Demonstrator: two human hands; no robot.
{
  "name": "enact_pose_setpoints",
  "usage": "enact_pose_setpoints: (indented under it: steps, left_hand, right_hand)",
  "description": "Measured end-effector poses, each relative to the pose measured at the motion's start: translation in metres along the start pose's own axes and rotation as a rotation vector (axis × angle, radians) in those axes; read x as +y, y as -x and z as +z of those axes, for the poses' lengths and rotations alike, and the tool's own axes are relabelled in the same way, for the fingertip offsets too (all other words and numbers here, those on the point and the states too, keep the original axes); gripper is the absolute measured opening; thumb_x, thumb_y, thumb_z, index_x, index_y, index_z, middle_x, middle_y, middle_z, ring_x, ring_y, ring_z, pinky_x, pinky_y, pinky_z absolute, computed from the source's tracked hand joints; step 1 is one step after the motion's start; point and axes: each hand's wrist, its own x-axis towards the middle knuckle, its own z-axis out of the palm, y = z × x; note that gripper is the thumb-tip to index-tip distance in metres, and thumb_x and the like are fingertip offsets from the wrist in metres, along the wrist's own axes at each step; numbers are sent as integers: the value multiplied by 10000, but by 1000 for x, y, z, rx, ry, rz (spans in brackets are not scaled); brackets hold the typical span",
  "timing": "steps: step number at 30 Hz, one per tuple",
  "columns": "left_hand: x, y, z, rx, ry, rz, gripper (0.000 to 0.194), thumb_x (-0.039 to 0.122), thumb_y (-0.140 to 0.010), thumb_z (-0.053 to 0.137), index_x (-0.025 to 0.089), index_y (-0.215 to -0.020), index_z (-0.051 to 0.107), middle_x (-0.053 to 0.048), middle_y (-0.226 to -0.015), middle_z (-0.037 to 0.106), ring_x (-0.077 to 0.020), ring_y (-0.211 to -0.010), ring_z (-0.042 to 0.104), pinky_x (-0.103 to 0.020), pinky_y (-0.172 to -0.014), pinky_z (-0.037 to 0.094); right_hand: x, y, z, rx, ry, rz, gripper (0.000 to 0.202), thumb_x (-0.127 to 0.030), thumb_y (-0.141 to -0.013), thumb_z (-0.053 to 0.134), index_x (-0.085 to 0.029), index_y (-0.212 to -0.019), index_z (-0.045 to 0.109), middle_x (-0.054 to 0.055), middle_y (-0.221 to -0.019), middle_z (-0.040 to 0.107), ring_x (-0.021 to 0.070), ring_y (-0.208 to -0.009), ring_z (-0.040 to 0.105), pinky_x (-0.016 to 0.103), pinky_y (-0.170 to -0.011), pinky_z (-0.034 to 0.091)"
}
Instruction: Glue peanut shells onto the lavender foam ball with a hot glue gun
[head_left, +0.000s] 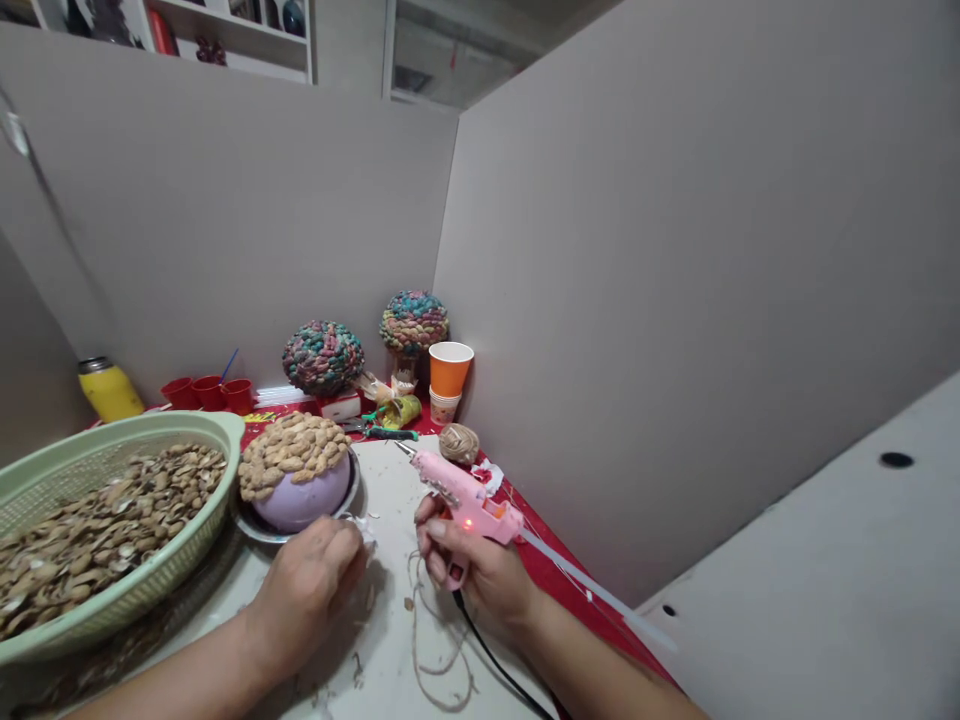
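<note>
A pink glue gun (pixel 466 492) with a lit orange light and a clear glue stick at its back is gripped in my right hand (pixel 480 560), its nozzle pointing up and left. My left hand (pixel 311 590) is closed just in front of a metal bowl (pixel 355 490); a bit of white material shows by its fingers, and what they hold is hidden. In the bowl rests a purple ball (pixel 304 498), its upper part covered with peanut shells (pixel 294 452). Loose twine (pixel 429 672) lies on the white board (pixel 390 610) below the glue gun.
A green basket (pixel 169 545) of shells fills the left. Behind stand two colourful shell-covered balls (pixel 322 357), an orange cup (pixel 451 370), red cups (pixel 208 392), a yellow bottle (pixel 111 390), pliers (pixel 386 433) and a twine ball (pixel 459 443). Grey partitions (pixel 675 250) enclose the table.
</note>
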Motion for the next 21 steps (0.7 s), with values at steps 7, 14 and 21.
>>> enact_pose_setpoints:
  steps: [7,14,21]
  left_hand:
    - [3,-2,2,-157,85,-203,145,74,-901,416,183,-928,508,-76,-869,622,-209,-774,594,-319,-678,484]
    - [4,2,5,-455,232,-349,285,121,-873,464,194,-1129,567,-127,-1133,684,-259,-1042,638,-373,-881,506]
    - [2,-1,1,-551,268,-377,432,-23,-710,393,192,-1018,606,-85,-1038,685,-223,-989,628,-328,-869,494]
  right_hand:
    - [-6,-7,0,-69,-176,47,330,-395,-634,796,-168,-809,631,-38,-564,626,48,-329,427,158,-326,354]
    - [-8,-9,-5,-126,-237,84,278,-338,-641,795,-152,-789,652,-28,-557,644,46,-318,434,152,-319,373]
    - [-22,-10,-7,-96,-240,10,221,-292,-681,786,-164,-814,665,-25,-596,666,51,-349,482,150,-351,417]
